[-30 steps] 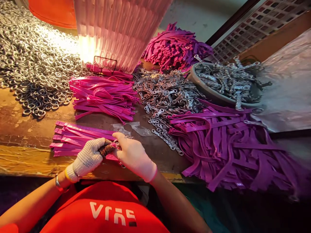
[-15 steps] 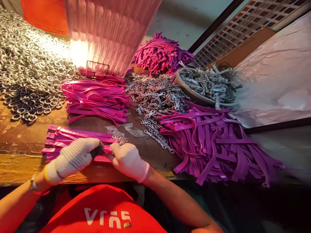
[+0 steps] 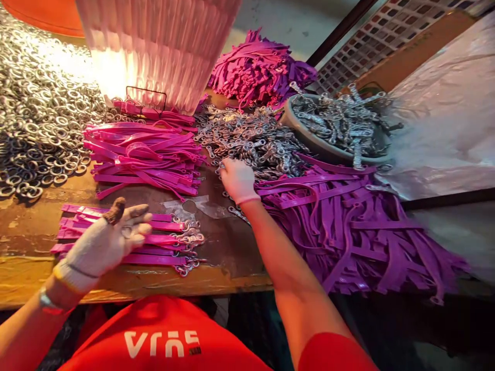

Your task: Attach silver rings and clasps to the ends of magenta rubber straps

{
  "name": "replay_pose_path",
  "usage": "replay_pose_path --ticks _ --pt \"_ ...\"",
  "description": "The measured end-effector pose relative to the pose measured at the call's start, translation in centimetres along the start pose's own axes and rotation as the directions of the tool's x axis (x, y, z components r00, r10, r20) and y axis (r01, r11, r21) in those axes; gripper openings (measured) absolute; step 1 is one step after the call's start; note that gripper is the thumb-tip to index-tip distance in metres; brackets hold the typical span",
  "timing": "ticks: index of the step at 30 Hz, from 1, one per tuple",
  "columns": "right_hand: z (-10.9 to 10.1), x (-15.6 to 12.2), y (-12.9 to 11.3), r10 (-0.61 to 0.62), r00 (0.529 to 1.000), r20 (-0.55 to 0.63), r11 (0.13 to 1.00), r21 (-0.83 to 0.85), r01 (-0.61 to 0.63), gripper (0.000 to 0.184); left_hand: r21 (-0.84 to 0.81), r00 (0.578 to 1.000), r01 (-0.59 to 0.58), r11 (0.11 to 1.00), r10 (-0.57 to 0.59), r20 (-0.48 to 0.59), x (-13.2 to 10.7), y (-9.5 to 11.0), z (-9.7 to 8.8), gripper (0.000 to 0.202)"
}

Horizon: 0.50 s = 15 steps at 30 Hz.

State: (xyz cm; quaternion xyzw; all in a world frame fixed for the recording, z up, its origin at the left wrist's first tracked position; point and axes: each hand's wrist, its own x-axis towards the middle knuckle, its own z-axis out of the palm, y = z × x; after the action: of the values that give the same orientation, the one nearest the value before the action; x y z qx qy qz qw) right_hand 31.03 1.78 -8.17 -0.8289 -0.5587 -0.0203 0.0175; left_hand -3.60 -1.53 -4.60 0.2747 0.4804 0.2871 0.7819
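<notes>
My left hand (image 3: 110,239), in a white knitted glove with a dark thumb cover, is turned partly palm up with its fingers apart. A ring-like shape shows by its fingers; I cannot tell whether it is loose. Beneath lies a row of pink straps (image 3: 162,257) with metal links (image 3: 189,239) at their right ends. My right hand (image 3: 237,180), in a pale glove, is at the near left edge of a pile of flat metal links (image 3: 266,136). Its fingers are curled together, and their tips are partly hidden, so what they pinch cannot be made out.
Metal rings (image 3: 46,123) are heaped at left. More pink straps (image 3: 143,154) lie behind the row, near a ribbed clear panel (image 3: 154,51). Purple straps (image 3: 328,221) spread at right, with another heap (image 3: 259,69) behind. A grey bowl (image 3: 297,129) holds links.
My hands have come apart. The right one moved up and right to the links pile, while the left drew back leftward and opened. Linked strap ends now show uncovered.
</notes>
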Motion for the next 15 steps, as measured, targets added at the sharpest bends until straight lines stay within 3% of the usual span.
replay_pose_path --ticks 4,8,12,15 --pt "2.4 3.8 -0.9 0.064 0.998 0.018 0.998 -0.008 -0.064 0.030 -0.118 0.963 0.196 0.973 -0.168 0.211 0.7 -0.9 2.2 0.052" --pt "3.6 3.2 -0.9 0.104 0.995 0.000 0.992 0.070 -0.104 0.029 -0.275 0.916 0.290 0.916 -0.183 0.358 0.0 -1.3 1.1 0.049" --pt "3.2 1.1 -0.1 0.101 0.992 -0.071 0.976 0.198 -0.085 0.026 -0.294 0.940 0.243 0.924 -0.150 0.307 -0.4 -1.7 -0.3 0.049" --pt "1.0 -2.6 -1.1 0.059 0.980 -0.189 0.910 0.414 0.025 0.026 -0.284 0.960 0.197 0.938 -0.126 0.248 -0.3 -1.9 -0.4 0.051"
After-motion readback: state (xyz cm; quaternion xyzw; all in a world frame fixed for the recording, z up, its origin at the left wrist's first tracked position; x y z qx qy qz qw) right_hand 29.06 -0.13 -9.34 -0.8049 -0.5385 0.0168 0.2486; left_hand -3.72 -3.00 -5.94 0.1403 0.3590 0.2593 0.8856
